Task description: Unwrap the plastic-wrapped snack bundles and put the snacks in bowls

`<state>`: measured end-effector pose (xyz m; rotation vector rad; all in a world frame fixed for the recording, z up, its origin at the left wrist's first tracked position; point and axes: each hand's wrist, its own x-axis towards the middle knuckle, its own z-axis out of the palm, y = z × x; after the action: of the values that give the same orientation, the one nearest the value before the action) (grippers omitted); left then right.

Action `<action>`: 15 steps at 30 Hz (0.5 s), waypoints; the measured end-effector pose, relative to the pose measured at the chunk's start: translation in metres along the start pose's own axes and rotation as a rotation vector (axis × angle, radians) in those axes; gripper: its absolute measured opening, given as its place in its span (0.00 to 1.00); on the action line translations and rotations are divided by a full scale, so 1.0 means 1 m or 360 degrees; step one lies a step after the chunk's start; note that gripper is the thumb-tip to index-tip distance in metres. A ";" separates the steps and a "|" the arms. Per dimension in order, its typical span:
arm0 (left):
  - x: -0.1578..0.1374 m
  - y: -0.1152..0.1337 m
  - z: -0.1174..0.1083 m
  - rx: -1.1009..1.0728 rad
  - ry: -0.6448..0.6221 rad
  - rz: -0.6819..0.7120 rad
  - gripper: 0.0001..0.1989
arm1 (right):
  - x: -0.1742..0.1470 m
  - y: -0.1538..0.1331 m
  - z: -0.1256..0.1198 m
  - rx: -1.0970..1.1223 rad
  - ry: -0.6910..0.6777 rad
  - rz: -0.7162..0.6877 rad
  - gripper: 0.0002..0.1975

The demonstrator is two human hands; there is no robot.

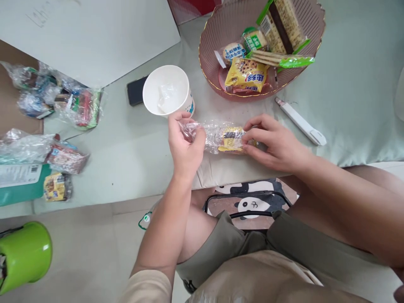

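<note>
1. Plastic, clear and crinkled, forms a long bag [211, 134] stretched between the two hands, above the edge of a table spread with pale green cloth [126, 155].
2. The left hand [187, 141] is closed on the bag's left end, thumb against fingers.
3. The right hand [268, 139] has its fingers curled, thumb and fingertips pinching the other end, where a small yellow packet with a dark band [232, 139] shows through the film, just left of those fingertips.
4. Just beyond the left hand stands a round white paper cup with blue print [186, 94], a scrap of clear film inside.
5. Just beyond the right hand lies a slim white tool with a tapered end [299, 121], slanting away from the wrist.
6. Left of that cup, farther from the left hand, is a flat dark phone [135, 91].
7. Beyond the right hand sits a pink ribbed translucent bowl with a gold rim [210, 46], holding wrapped biscuits, among them a yellow packet of cookies [246, 75].
8. Well left of the left hand lie snacks in clear wrappers [83, 107]; farthest, down on the floor, is a glossy lime-green bin [31, 252].
</note>
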<state>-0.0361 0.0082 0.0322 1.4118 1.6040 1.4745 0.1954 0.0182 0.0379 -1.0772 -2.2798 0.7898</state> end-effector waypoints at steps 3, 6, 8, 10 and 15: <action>0.001 -0.001 -0.003 0.0072 0.0017 -0.0010 0.09 | 0.000 -0.005 -0.001 0.0058 0.0065 0.0015 0.04; 0.003 -0.003 -0.007 0.0092 0.0051 0.0034 0.08 | -0.003 -0.009 -0.002 0.0246 0.0282 0.0072 0.04; 0.005 -0.005 -0.009 0.0085 0.0070 0.0056 0.09 | -0.004 -0.009 -0.002 0.0432 0.0415 0.0241 0.04; 0.007 -0.007 -0.010 0.0071 0.0084 0.0062 0.10 | -0.005 -0.006 -0.002 0.0596 0.0532 0.0424 0.03; 0.008 -0.008 -0.011 0.0007 0.0047 -0.0034 0.12 | -0.007 0.002 -0.007 0.0421 0.0509 0.0556 0.10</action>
<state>-0.0511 0.0125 0.0295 1.3775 1.6360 1.4870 0.2048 0.0159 0.0404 -1.3797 -1.6930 0.9448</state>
